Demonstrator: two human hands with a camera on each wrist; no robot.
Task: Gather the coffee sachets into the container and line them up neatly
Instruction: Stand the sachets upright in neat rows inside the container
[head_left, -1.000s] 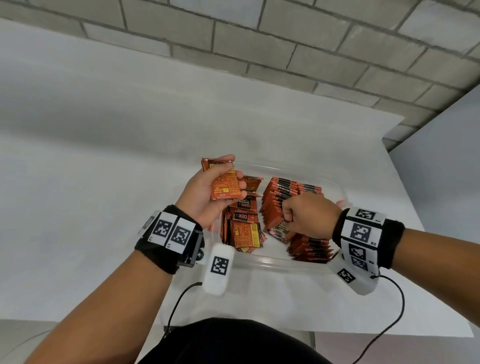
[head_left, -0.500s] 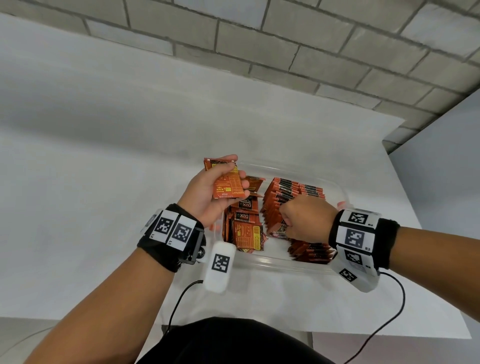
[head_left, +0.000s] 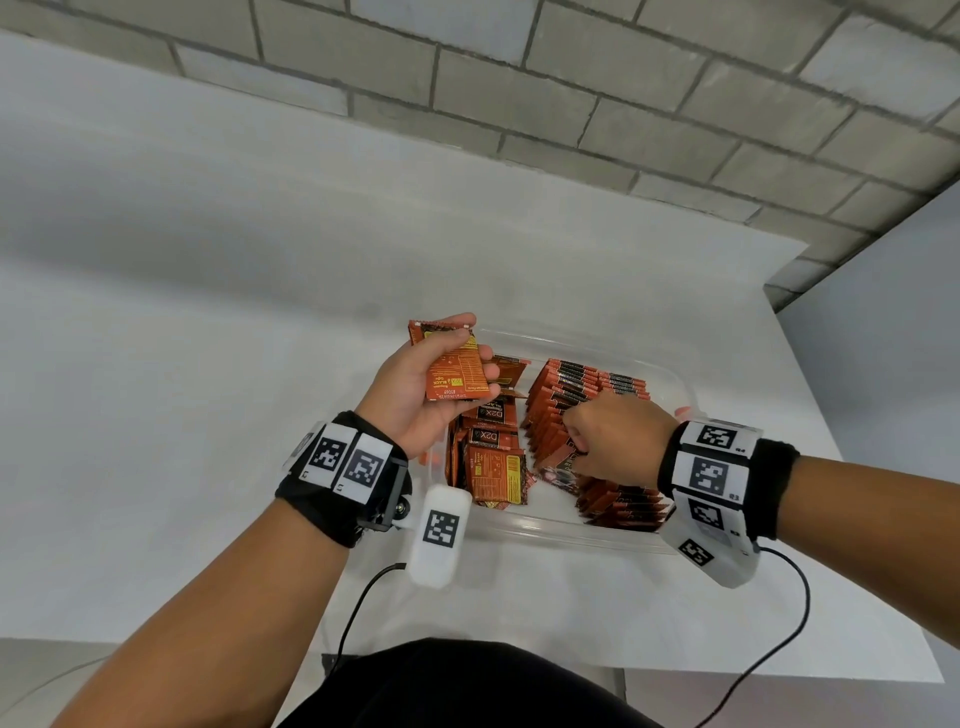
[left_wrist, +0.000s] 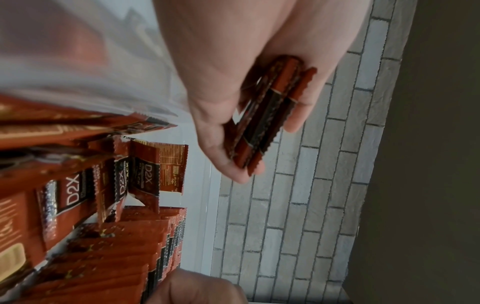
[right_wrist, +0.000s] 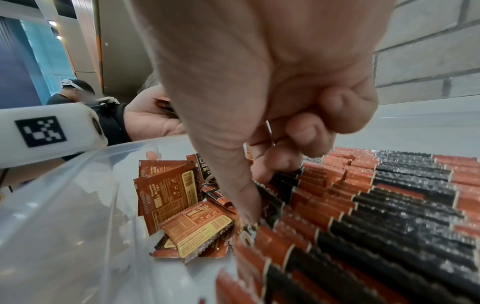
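A clear plastic container sits on the white table. Inside, orange-and-black coffee sachets stand in a packed row on the right. A loose pile lies on the left. My left hand hovers over the container's left rim and grips a small stack of sachets, seen edge-on in the left wrist view. My right hand reaches into the row's near end with fingers curled. Its thumb pushes down beside the sachets while the index finger presses from behind, pinching a few.
A grey block wall rises behind the white table, whose right edge runs just past the container. Cables hang from both wrist units at the near edge. Another person stands far off in the right wrist view.
My right hand has edged slightly left and lower into the near end of the row. The left hand keeps its stack in about the same place.
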